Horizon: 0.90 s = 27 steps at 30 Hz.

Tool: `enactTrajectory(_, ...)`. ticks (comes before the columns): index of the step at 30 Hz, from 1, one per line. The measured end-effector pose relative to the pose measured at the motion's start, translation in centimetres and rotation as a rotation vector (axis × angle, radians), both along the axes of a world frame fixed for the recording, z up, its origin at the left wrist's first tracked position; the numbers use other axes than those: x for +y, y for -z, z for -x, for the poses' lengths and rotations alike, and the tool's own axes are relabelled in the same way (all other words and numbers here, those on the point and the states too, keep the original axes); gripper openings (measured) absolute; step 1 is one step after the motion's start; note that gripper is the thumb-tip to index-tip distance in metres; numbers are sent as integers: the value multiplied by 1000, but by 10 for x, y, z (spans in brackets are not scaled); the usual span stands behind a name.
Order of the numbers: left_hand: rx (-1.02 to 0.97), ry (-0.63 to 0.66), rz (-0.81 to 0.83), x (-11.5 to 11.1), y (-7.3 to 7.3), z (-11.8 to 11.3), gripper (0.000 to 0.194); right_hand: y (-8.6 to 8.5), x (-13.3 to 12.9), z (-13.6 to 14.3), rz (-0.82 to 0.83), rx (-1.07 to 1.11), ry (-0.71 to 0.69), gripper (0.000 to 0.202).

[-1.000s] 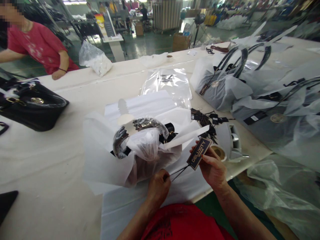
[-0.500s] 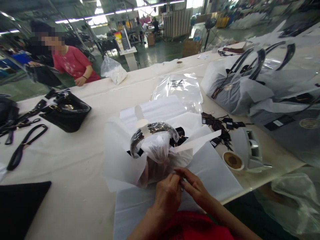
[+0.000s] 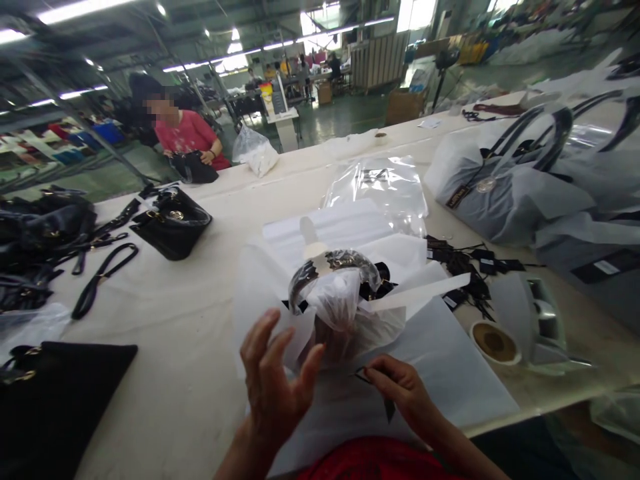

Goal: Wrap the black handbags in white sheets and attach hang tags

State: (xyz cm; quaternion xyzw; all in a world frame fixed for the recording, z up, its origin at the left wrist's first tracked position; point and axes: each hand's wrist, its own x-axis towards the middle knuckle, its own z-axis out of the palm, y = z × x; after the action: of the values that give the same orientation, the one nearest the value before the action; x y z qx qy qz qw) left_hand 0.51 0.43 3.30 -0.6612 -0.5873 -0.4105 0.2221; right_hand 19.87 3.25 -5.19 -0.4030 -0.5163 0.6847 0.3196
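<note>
A bag wrapped in thin white paper stands in front of me, its wrapped handle arching up over a bunch of clear plastic. My left hand is raised at the bag's near left side, fingers spread, holding nothing. To the right, my right hand pinches a small black tag by its thin cord, just in front of the bag. White sheets lie under the bag. A pile of black tags is right of it.
Black bags and a strap lie on the left of the table. Paper-wrapped bags stand at the right, behind a tape roll and dispenser. Clear plastic sleeves lie behind. A person holds a black bag across the table.
My hands have parted: the left moved left and up and opened, while the right still pinches, with the tag and cord now showing. The view has shifted left. The person's bag is now before them.
</note>
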Motion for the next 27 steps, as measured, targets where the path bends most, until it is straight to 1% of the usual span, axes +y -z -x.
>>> enactTrajectory(2,61,-22,-6,9,-10,20,53,-1,0,1,-15,-18,-1,33)
enactTrajectory(3,106,-2,25,12,-10,27,51,0,-1,2,-18,-24,-7,33)
enactTrajectory(5,212,61,116,13,-2,36,36,2,-2,4,-24,-35,-31,34)
enactTrajectory(7,309,119,207,4,15,36,21,4,-2,6,-37,-50,-59,33)
enactTrajectory(9,392,146,290,-10,38,29,19,4,0,9,-59,-65,-72,33)
enactTrajectory(11,457,126,380,-24,64,20,26,0,5,14,-106,-70,-51,32)
enactTrajectory(13,479,102,476,-33,88,11,40,-8,12,24,-175,-60,-6,30)
enactTrajectory(15,429,88,550,-37,104,5,58,-15,21,38,-230,-40,32,29)
enactTrajectory(16,384,89,580,-37,107,3,62,-18,25,46,-243,-30,41,28)
enactTrajectory(17,335,98,608,-38,106,2,61,-21,29,54,-251,-22,47,28)
enactTrajectory(18,288,110,630,-38,101,2,56,-23,33,62,-259,-16,51,28)
enactTrajectory(19,246,124,632,-38,94,2,47,-24,36,69,-268,-14,57,28)
enactTrajectory(20,204,130,603,-38,84,3,39,-25,39,76,-283,-15,67,28)
enactTrajectory(22,87,105,463,-35,61,7,28,-26,43,87,-325,-32,101,28)
enactTrajectory(24,-115,46,323,-27,41,13,21,-26,45,94,-363,-57,149,27)
enactTrajectory(25,-249,24,305,-21,32,16,19,-25,45,97,-378,-68,169,27)
enactTrajectory(27,-569,28,393,-5,21,21,20,-24,47,99,-401,-90,193,26)
